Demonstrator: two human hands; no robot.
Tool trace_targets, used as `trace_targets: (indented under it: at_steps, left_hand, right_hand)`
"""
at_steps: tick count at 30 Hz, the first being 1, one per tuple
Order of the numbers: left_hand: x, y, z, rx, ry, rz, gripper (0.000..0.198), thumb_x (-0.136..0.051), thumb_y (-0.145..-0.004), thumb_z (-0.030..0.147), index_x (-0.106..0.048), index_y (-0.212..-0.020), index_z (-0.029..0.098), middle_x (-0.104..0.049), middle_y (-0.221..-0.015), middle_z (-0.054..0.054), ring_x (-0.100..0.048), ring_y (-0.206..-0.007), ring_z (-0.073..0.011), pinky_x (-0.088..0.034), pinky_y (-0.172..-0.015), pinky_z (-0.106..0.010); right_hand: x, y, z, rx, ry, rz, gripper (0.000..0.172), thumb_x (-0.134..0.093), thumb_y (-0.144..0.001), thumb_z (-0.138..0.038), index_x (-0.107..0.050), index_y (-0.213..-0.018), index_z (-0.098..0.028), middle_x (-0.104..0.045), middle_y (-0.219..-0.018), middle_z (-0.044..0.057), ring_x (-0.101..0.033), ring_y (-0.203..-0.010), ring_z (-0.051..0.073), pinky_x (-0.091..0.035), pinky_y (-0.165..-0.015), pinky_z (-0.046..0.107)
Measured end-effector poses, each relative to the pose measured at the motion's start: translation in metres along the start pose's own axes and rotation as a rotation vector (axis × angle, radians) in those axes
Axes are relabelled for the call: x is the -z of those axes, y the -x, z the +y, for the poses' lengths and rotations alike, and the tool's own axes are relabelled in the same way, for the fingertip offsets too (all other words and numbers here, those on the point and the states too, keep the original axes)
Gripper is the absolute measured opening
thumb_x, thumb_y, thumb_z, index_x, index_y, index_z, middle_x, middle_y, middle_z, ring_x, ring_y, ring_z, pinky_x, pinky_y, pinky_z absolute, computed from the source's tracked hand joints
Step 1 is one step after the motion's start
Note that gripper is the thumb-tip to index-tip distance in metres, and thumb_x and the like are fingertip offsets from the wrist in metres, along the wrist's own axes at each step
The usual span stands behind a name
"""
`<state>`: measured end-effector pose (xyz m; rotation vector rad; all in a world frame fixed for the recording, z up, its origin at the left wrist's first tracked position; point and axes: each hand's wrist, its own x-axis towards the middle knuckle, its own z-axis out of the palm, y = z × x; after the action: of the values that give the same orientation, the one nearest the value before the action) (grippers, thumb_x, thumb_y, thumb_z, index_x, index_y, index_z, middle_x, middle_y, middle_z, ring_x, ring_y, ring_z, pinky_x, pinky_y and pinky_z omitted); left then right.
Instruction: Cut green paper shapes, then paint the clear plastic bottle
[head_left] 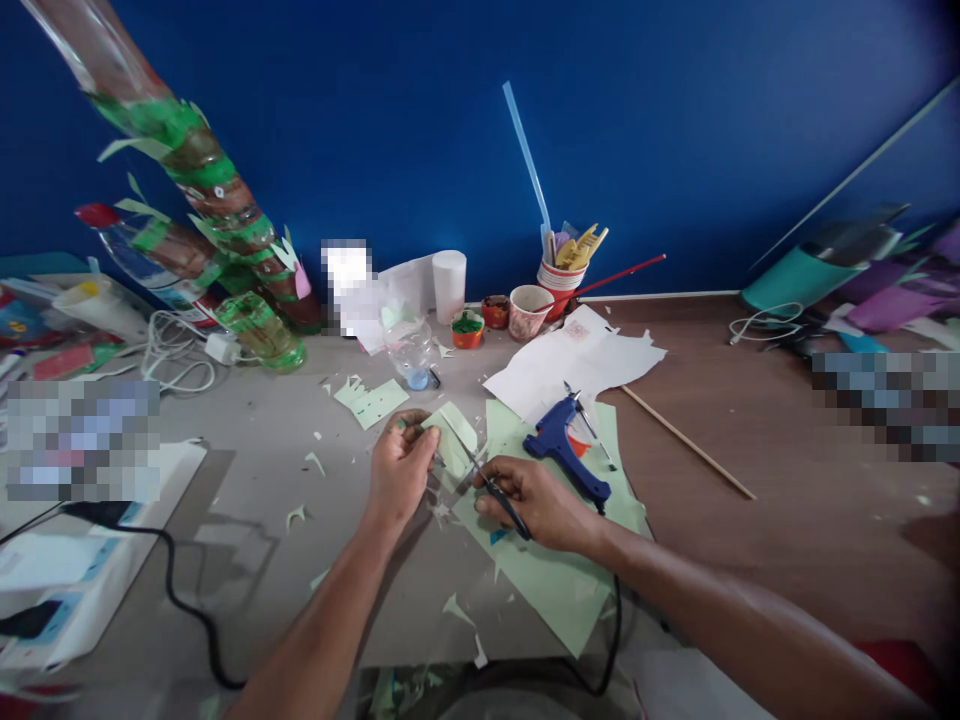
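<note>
Near the middle of the grey surface [255, 480], a small pale green paper piece [454, 435] is pinched in the left hand [397, 470], and black-handled scissors [487, 485] are gripped in the closed right hand [540, 505], blades at the paper. The cut is judged best made with the paper held taut and turned into the blades. Blade tips and cut line are hard to make out.

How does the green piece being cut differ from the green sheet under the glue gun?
The green piece is small, the green sheet large. The piece is held by the left hand at the scissors; the sheet lies flat under the glue gun. Both are light green paper.
</note>
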<state>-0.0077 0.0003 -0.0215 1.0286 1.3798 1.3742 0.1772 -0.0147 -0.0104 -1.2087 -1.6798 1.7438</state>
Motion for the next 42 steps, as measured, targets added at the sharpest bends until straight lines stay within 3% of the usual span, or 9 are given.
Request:
trace_targets:
  at_steps: [42]
  left_hand:
    - [-0.0004,0.0002,0.0035,0.014,0.039,0.018,0.025,-0.069,-0.071,0.032,-0.056,-0.087,0.019,-0.052,-0.054,0.007,-0.043,-0.045,-0.0066,-0.035,-0.044,-0.017]
  right_hand:
    - [-0.0011,0.0021,-0.0013,0.025,0.021,0.022,0.031,-0.07,-0.073,-0.044,-0.059,-0.082,-0.016,-0.039,-0.051,-0.008,-0.032,-0.047,0.007,-0.025,-0.045,0.021]
